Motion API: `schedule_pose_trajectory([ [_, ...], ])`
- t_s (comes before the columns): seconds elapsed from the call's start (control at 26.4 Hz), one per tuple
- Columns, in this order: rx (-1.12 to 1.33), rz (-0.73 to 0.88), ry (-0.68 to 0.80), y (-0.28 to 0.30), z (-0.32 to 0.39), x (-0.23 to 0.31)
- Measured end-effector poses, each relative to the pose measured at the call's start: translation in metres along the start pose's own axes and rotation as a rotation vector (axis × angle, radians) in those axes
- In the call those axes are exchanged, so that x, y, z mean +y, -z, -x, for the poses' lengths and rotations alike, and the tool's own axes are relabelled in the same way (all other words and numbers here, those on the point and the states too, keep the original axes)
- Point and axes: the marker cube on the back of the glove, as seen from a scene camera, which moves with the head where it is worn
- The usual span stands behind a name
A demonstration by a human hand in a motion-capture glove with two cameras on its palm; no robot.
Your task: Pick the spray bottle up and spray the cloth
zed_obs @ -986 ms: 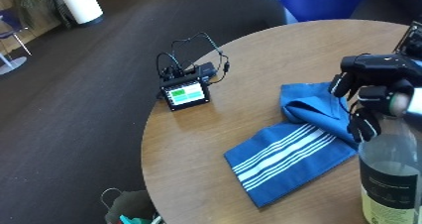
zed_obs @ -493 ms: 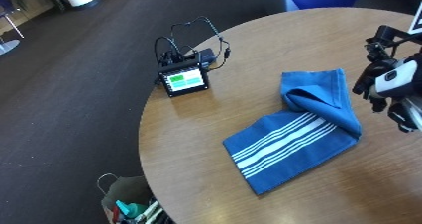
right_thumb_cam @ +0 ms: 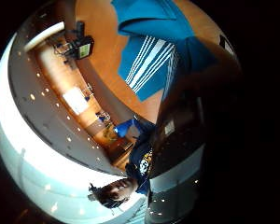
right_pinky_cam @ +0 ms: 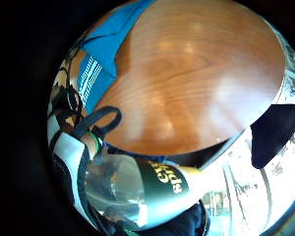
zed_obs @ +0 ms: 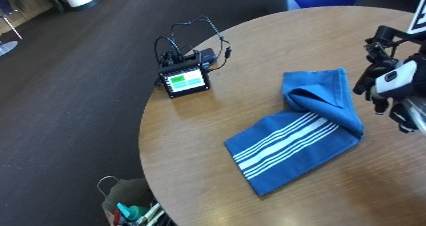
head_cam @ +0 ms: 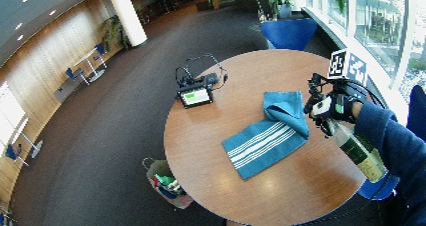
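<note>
A blue cloth (zed_obs: 299, 131) with white stripes lies partly folded in the middle of the round wooden table (zed_obs: 219, 186). My gloved right hand (zed_obs: 393, 91) hovers just past the cloth's right edge. In the wide view the hand (head_cam: 333, 108) grips the upper end of a clear spray bottle (head_cam: 356, 146) with a dark label. The bottle slants away from the cloth toward the table's edge. Close to the palm are the bottle (right_pinky_cam: 152, 189) and its yellow lettering, with the cloth (right_pinky_cam: 103, 44) beyond. The thumb side view looks down on the striped cloth (right_thumb_cam: 149, 51).
A small device with a lit green screen (zed_obs: 185, 78) and looped cables sits near the table's far left edge. A bag (zed_obs: 130, 206) stands on the floor below the table. A blue chair (head_cam: 287, 31) is beyond the table.
The bottle stood upright at the outside view's lower right a second ago and has since left that view. The hand stays by the cloth's right edge. The cloth has not moved.
</note>
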Motion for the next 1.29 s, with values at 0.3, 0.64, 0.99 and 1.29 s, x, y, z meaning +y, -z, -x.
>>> schedule_pose_trajectory([
  [0.3, -0.101, 0.004, 0.066, 0.003, -0.004, 0.007],
  [0.64, -0.185, -0.069, 0.218, 0.014, 0.027, 0.021],
  [0.99, -0.338, -0.253, 0.475, 0.022, 0.107, 0.014],
  [1.29, -0.589, -0.582, 0.685, 0.039, 0.144, -0.038],
])
